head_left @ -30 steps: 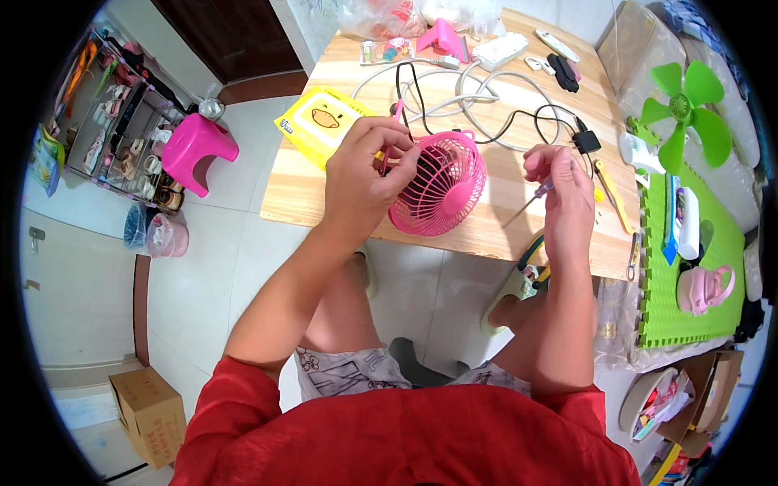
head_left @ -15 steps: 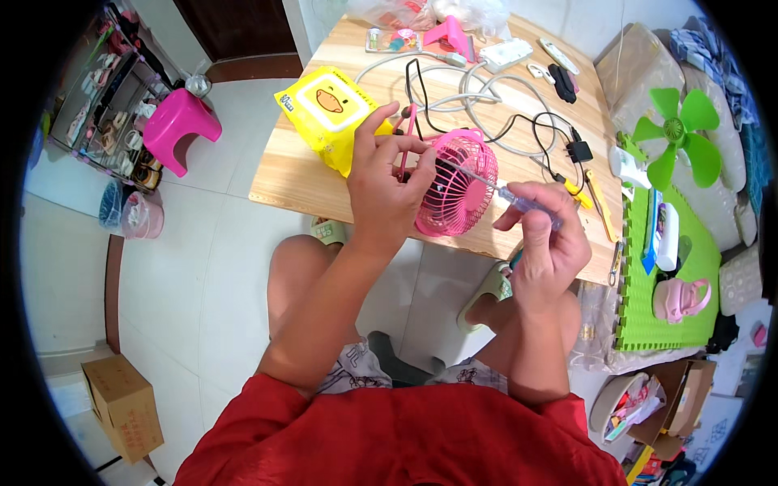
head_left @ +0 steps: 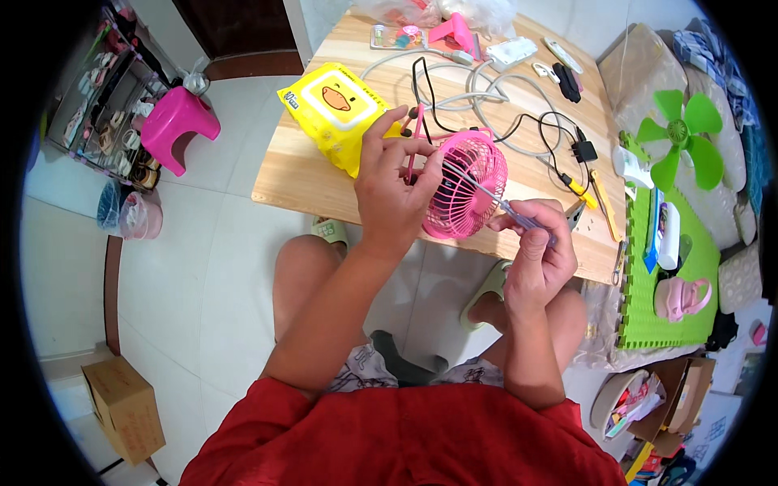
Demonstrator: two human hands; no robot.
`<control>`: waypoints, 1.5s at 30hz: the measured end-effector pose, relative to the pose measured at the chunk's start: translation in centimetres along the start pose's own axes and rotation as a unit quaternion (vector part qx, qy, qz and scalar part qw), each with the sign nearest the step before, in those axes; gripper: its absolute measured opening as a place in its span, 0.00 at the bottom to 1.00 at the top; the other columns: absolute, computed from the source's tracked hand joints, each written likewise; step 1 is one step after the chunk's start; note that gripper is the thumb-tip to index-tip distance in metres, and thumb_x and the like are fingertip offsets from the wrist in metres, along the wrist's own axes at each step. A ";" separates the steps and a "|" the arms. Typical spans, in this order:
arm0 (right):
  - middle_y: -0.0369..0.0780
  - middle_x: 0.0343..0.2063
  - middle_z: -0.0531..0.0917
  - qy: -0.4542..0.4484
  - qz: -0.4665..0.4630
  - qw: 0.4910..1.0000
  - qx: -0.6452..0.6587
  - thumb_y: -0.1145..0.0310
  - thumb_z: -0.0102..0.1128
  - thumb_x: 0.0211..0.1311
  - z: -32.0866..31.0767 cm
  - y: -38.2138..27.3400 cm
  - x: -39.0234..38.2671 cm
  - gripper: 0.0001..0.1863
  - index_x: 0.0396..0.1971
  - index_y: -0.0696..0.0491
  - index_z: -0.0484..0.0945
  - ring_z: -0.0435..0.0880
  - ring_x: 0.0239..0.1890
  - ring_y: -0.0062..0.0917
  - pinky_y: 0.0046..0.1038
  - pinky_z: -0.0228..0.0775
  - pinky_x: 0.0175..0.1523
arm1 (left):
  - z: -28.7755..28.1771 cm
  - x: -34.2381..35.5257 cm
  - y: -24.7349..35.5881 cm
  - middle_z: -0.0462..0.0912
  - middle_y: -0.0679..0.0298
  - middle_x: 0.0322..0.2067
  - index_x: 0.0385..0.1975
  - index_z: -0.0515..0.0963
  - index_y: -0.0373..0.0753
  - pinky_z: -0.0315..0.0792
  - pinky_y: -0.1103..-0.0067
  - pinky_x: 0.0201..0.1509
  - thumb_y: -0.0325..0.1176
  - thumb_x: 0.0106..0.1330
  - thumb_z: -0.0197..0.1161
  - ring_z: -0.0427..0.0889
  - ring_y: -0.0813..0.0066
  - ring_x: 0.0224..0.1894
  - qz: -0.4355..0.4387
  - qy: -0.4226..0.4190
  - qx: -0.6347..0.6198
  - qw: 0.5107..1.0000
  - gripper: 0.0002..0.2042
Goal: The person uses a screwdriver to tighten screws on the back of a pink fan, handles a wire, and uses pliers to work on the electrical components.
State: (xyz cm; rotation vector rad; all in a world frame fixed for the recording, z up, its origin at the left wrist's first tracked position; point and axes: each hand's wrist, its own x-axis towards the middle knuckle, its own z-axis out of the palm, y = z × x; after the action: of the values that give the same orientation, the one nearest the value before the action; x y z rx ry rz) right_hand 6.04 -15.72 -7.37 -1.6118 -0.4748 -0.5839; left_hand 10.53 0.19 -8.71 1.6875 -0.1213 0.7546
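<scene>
The wooden table carried the clutter, its far half covered in grey and black cables. A yellow wipes packet with a duck face lay at the near left, just beside the person's left hand. To the right, off the table, a green foam mat held a loose green fan blade and a small pink piece.

The pink fan sat at the table's near edge, tilted, its grille facing the person. The left hand gripped it from the left side, fingers curled over the rim and stand. The right hand was closed on a thin screwdriver, whose shaft lay across the grille with the tip toward the hub.

Risks, as judged: the fan rested partly over the edge, so a hard push from the tool could tip it off toward the person's lap. The tip could skid off a small screw and slip through the grille wires toward the left fingers behind.

Hard to make out: the screw itself, and exactly where the tip landed. The left palm hid the fan's stand. A yellow-handled tool lay near the right hand, its kind unclear. Small items at the table's far edge were too blurred to tell.
</scene>
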 end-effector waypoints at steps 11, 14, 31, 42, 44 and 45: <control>0.43 0.36 0.76 0.052 0.028 0.992 0.107 0.63 0.52 0.68 0.7 1.1 -0.9 0.16 0.40 0.63 0.75 0.79 0.34 0.23 0.22 0.72 0.42 | 0.1 0.0 -0.1 0.70 0.55 0.53 0.30 0.79 0.34 0.77 0.83 0.33 0.29 0.58 0.65 0.79 0.74 0.41 -0.010 0.006 0.004 1.000 0.06; 0.43 0.37 0.75 0.046 0.032 0.993 0.104 0.63 0.52 0.68 0.9 1.6 -1.2 0.16 0.41 0.63 0.75 0.79 0.34 0.23 0.22 0.72 0.42 | 0.1 -0.2 -0.1 0.70 0.55 0.53 0.30 0.79 0.34 0.76 0.83 0.33 0.29 0.59 0.65 0.78 0.74 0.42 -0.012 0.001 0.012 1.000 0.06; 0.44 0.36 0.77 0.058 -0.006 0.997 0.057 0.64 0.53 0.67 0.7 1.7 -1.6 0.15 0.41 0.63 0.75 0.82 0.33 0.24 0.20 0.73 0.36 | 1.4 -1.1 -1.6 0.70 0.55 0.52 0.34 0.77 0.31 0.72 0.84 0.32 0.31 0.64 0.60 0.77 0.77 0.35 -0.040 0.014 0.016 0.999 0.08; 0.44 0.34 0.77 0.043 -0.049 0.997 -0.037 0.64 0.56 0.65 0.7 0.4 -1.2 0.15 0.39 0.63 0.76 0.80 0.29 0.22 0.20 0.71 0.33 | 1.6 -1.3 -1.3 0.70 0.54 0.52 0.33 0.76 0.30 0.72 0.84 0.32 0.31 0.65 0.59 0.77 0.77 0.34 -0.046 0.021 -0.003 0.999 0.08; 0.43 0.32 0.77 0.040 -0.053 0.996 -0.063 0.66 0.57 0.64 0.6 0.3 -1.1 0.14 0.39 0.63 0.77 0.80 0.29 0.23 0.20 0.71 0.32 | 1.7 -1.3 -1.3 0.70 0.54 0.52 0.33 0.76 0.30 0.72 0.84 0.32 0.31 0.65 0.59 0.78 0.77 0.35 -0.051 0.020 -0.008 0.998 0.08; 0.43 0.32 0.77 0.040 -0.053 0.996 -0.063 0.66 0.57 0.64 0.7 0.3 -1.1 0.14 0.39 0.63 0.77 0.80 0.29 0.23 0.20 0.71 0.32 | 1.7 -1.3 -1.4 0.70 0.54 0.52 0.32 0.76 0.30 0.72 0.84 0.32 0.31 0.65 0.59 0.78 0.76 0.35 -0.051 0.021 -0.010 0.998 0.08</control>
State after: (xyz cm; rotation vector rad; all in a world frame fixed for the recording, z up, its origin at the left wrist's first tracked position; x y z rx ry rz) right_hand 5.43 -15.06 -8.33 -1.6832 -0.4736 -0.7678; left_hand 10.84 -1.35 -10.68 1.6448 -0.0136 0.7088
